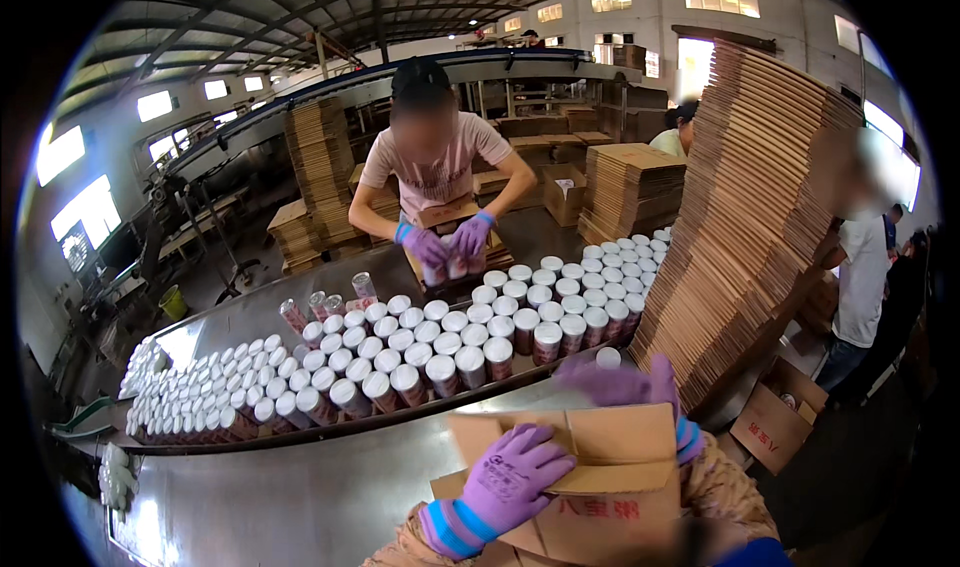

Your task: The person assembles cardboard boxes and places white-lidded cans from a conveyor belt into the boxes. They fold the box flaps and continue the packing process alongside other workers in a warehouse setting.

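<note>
My left hand, in a purple glove with a blue cuff, grips the near left top flap of an open cardboard box in front of me at the lower edge. My right hand, also purple-gloved, is raised behind the box's far right flap, its fingers smeared by motion and partly hidden. Just beyond it stands a lone white-lidded can. Many more cans stand in rows across the steel work surface.
A co-worker opposite holds cans over a carton. A tall stack of flattened cardboard leans at right. Further people stand right, near a carton lower down. More cardboard stacks and a raised conveyor are behind.
</note>
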`<state>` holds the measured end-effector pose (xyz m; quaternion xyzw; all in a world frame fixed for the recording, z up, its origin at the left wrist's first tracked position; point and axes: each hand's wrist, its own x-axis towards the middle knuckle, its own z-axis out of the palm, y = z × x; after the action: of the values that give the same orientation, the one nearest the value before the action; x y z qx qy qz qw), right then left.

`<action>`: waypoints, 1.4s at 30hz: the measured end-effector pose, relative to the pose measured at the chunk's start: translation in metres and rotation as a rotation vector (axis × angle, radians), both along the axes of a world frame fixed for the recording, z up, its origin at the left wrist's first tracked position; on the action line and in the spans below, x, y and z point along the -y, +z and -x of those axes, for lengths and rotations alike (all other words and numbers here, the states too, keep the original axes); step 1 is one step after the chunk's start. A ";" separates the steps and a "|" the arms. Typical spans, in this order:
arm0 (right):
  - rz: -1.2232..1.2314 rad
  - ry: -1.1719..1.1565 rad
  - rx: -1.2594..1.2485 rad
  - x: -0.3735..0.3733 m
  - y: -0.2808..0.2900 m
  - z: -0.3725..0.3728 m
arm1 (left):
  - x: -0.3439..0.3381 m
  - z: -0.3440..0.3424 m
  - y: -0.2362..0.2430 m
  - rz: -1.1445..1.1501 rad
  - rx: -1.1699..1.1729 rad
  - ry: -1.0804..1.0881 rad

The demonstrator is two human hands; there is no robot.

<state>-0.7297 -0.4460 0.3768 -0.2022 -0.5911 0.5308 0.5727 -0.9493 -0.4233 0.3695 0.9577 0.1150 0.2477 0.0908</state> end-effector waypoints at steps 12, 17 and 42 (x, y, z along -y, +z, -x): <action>-0.823 0.218 1.531 0.001 -0.058 0.076 | 0.067 0.088 -0.031 0.115 -0.503 0.147; -0.729 -0.323 1.353 -0.029 0.005 0.083 | 0.025 0.078 -0.049 0.194 -0.218 0.407; -0.442 -0.177 1.225 0.012 -0.137 0.016 | -0.020 0.082 -0.111 1.509 -0.131 0.006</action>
<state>-0.7455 -0.4583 0.2396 -0.3933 -0.8864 0.1368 0.2021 -1.0309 -0.4034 0.2582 0.6481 0.2611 0.0448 0.7139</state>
